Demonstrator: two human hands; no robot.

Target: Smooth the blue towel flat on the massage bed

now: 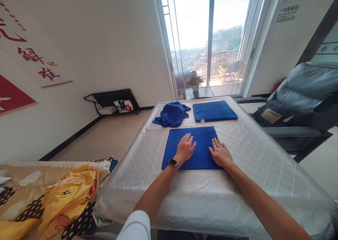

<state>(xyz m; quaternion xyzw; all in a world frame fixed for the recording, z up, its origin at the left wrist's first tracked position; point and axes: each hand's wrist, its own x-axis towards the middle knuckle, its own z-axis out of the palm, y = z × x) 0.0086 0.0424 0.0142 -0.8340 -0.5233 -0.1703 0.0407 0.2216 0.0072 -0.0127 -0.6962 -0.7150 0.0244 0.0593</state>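
A blue towel (195, 159) lies flat and folded into a rectangle in front of me. My left hand (185, 147), with a watch on the wrist, rests on its middle, fingers stretched out. On the towel's right edge lies my right hand (220, 152), palm down and fingers extended. Just beyond is a second folded blue towel (215, 110), with a small white tag at its near edge. To its left sits a crumpled blue towel (173, 114) in a loose heap.
The table has a silver quilted cover (253, 152). A grey armchair (298, 102) with a dark bag stands at the right. Yellow clothing (71, 194) lies on patterned bedding at the lower left. A potted plant (194, 80) stands near the glass door.
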